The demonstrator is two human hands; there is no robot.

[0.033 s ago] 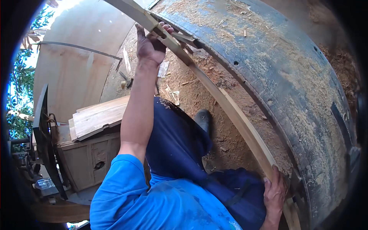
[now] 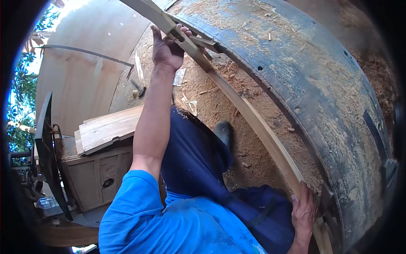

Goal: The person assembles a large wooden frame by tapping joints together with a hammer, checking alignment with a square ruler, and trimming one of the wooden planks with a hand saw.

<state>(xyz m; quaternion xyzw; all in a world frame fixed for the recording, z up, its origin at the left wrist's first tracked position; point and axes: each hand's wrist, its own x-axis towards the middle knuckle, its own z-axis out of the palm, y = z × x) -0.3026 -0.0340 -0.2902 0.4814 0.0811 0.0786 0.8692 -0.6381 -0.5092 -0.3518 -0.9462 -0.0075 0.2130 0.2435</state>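
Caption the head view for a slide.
The left hand and right hand hold a long pale-brown wooden bar alongside a sawdust-strewn blue-grey table.

Long pale wooden piece (image 2: pixel 261 131), stepped edges, slanting upper left to lower right

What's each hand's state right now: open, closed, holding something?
Left hand: holding the long wooden piece, fingers curled under it, thumb apart.
Right hand: closed on the same piece, lower down.
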